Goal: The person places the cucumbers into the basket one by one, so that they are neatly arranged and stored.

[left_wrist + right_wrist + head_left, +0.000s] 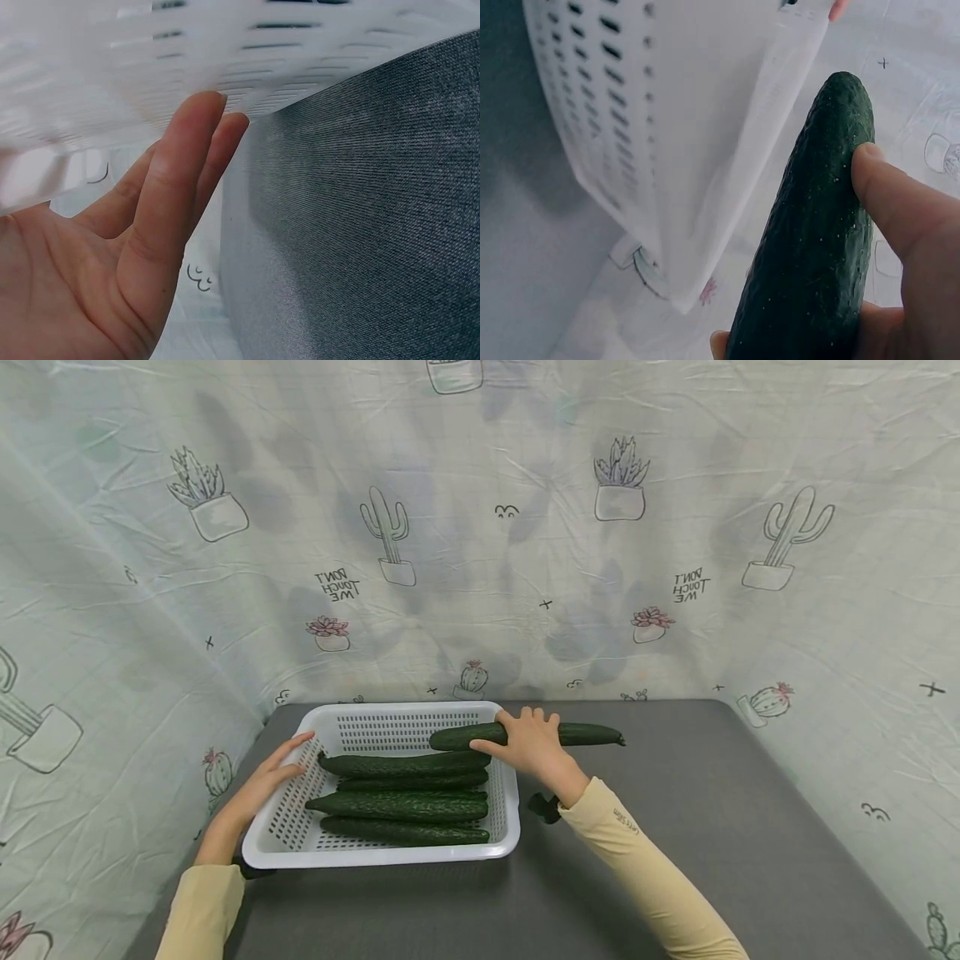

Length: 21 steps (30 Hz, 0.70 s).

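Note:
My right hand grips a long dark green cucumber around its middle, over the right rim of a white plastic basket. One end of this cucumber is above the basket's inside, the other sticks out to the right. In the right wrist view, my thumb presses along the bumpy skin of the cucumber. Several more cucumbers lie side by side in the basket. My left hand is at the basket's left rim; in the left wrist view its straight fingers lie against the slotted outer wall.
The basket stands on the left part of a grey cloth-covered table. Behind and on both sides hangs a pale curtain printed with potted cacti. A small black object shows beneath my right wrist.

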Available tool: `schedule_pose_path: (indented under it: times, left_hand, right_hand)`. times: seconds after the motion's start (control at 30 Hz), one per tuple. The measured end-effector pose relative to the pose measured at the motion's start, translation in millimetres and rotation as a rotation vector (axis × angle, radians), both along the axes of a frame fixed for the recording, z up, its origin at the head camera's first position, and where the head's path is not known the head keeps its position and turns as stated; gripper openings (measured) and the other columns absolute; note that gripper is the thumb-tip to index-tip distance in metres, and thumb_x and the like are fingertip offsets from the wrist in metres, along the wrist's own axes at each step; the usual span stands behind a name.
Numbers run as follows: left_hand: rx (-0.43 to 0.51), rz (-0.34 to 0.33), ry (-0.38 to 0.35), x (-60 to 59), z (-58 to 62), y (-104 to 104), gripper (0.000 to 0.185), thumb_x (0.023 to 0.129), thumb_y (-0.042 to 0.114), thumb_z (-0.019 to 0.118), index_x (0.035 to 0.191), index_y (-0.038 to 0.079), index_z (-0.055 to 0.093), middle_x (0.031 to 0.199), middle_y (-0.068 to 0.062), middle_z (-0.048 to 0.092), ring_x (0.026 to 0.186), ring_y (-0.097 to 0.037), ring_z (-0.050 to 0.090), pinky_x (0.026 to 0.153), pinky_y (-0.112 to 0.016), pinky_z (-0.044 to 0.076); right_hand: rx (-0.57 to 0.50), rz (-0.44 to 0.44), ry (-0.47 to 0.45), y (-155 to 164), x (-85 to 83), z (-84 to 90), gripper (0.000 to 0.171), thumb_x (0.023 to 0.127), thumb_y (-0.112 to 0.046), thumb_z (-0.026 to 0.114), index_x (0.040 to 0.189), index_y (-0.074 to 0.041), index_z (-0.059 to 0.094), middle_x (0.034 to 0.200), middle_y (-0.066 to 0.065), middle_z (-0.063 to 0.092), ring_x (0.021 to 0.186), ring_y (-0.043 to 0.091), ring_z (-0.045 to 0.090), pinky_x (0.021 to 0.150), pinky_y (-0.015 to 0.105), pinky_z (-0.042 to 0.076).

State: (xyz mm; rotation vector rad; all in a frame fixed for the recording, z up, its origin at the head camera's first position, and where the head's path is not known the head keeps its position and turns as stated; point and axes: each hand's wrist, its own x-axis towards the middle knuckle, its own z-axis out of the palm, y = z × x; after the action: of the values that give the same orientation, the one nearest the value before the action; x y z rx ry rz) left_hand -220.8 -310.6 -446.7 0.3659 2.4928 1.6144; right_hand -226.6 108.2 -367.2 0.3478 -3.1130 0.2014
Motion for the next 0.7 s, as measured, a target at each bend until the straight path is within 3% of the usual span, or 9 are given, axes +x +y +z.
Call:
schedule_pose_path:
  times: [0.7]
  left_hand:
    - [-0.004,0.006,-0.003,-0.2,-1.1,0,0.056,0.1,0.022,0.038,0.15,0.021,0.012,0.149,-0.026,0.008,0.117,-0.051,0.039,0.075,-0.044,0.049]
  right_hand:
    - [-0.014,0.044,0.037,-32,4.7,10.4,0.074,0.079,-0.076,0.04,0.129,-0.023,0.051,0.109,0.016,0.052,0.09,0.029,0.042,0.079,0.047,0.03]
